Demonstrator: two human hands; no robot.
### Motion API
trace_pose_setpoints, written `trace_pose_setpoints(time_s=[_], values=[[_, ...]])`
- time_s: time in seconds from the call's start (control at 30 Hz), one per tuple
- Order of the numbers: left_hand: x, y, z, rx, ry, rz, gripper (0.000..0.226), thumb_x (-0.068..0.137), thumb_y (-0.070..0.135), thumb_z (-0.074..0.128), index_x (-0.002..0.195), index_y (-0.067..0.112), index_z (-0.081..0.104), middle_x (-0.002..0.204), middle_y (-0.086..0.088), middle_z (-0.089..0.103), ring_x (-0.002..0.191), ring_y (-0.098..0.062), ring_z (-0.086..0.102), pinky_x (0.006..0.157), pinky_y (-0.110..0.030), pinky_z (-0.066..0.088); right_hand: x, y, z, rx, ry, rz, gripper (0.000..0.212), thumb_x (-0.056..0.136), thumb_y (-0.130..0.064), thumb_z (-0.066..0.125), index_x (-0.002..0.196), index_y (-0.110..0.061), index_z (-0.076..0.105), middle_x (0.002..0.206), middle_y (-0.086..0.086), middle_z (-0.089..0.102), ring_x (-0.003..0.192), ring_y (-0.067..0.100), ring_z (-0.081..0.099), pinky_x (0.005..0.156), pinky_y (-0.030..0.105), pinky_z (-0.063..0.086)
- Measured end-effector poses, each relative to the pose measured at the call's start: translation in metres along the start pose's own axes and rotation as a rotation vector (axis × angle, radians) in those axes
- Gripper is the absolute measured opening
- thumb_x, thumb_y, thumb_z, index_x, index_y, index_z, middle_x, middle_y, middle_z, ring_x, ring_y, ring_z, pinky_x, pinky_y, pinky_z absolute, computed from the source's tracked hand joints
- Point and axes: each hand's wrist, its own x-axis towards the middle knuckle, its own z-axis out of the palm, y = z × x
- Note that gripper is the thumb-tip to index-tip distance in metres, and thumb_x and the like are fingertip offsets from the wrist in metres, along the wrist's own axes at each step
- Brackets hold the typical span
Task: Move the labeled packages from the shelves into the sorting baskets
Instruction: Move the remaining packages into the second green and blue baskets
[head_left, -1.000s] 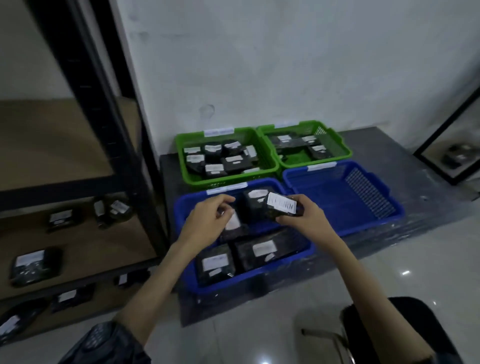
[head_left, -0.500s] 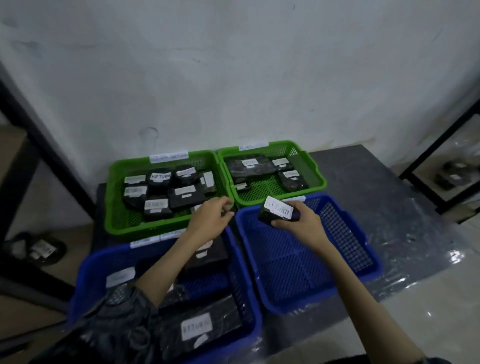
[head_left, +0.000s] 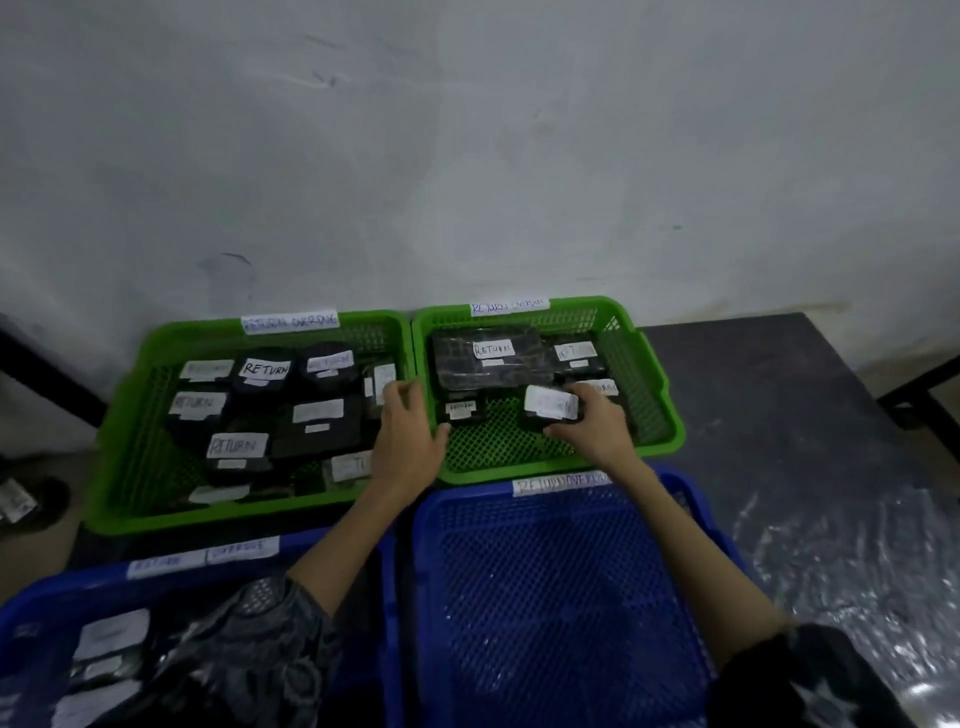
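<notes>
Nearest, the empty blue mesh plastic basket sits unused. Beyond it, the right hand grips a black wrapped package with a white label, lowering it into the right green mesh plastic basket, probably matching its label. Half a second earlier this package hung over the blue basket. The left hand hovers relaxed, empty.

A scuffed grey wall rises beyond the hands, and a dark bench wrapped in shiny plastic film spreads to their right.
</notes>
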Motion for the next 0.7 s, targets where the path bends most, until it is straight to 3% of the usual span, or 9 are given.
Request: trace_pose_setpoints(time_s=[0.13, 0.2, 0.43, 0.6, 0.7], values=[[0.006, 0.001, 0.017, 0.087, 0.097, -0.039, 0.062, 0.09, 0.02, 0.061, 0.141, 0.003, 0.031, 0.135, -0.016, 0.031, 0.116, -0.029, 0.044, 0.09, -0.033, 0.045, 0.047, 0.014, 0.027, -0.132, -0.123, 0.01, 0.068, 0.074, -0.017, 0.079, 0.133, -0.01, 0.046, 0.137, 0.023, 0.041, 0.125, 0.039, 0.042, 0.099, 0.044, 0.043], [0.006, 0.0, 0.024, 0.138, 0.133, -0.054, 0.062, 0.089, 0.017, 0.061, 0.142, 0.004, 0.031, 0.135, -0.019, 0.033, 0.117, -0.031, 0.042, 0.09, -0.039, 0.044, 0.06, 0.021, 0.037, -0.155, -0.156, 0.021, 0.067, 0.075, -0.013, 0.077, 0.134, -0.01, 0.045, 0.139, 0.024, 0.037, 0.126, 0.039, 0.041, 0.102, 0.044, 0.04], [0.004, -0.002, 0.036, 0.179, 0.18, -0.09, 0.061, 0.088, 0.013, 0.059, 0.143, 0.007, 0.033, 0.133, -0.019, 0.036, 0.106, -0.033, 0.043, 0.079, -0.042, 0.044, 0.076, 0.022, 0.045, -0.117, -0.18, 0.005, 0.06, 0.074, -0.016, 0.079, 0.128, -0.009, 0.051, 0.129, 0.017, 0.05, 0.118, 0.034, 0.048, 0.099, 0.043, 0.044], [0.003, -0.001, 0.037, 0.14, 0.194, -0.097, 0.061, 0.09, 0.014, 0.055, 0.145, 0.009, 0.029, 0.135, -0.016, 0.032, 0.109, -0.029, 0.039, 0.084, -0.038, 0.045, 0.074, 0.022, 0.045, -0.074, -0.155, -0.016, 0.042, 0.074, -0.009, 0.078, 0.112, -0.003, 0.06, 0.113, 0.013, 0.064, 0.105, 0.028, 0.06, 0.08, 0.026, 0.045], [0.003, -0.002, 0.038, 0.144, 0.198, -0.101, 0.061, 0.091, 0.015, 0.055, 0.146, 0.01, 0.029, 0.135, -0.016, 0.032, 0.111, -0.029, 0.038, 0.087, -0.038, 0.044, 0.072, 0.018, 0.049, -0.061, -0.136, -0.019, 0.04, 0.074, -0.008, 0.078, 0.11, -0.003, 0.061, 0.112, 0.014, 0.065, 0.103, 0.028, 0.061, 0.083, 0.031, 0.049]])
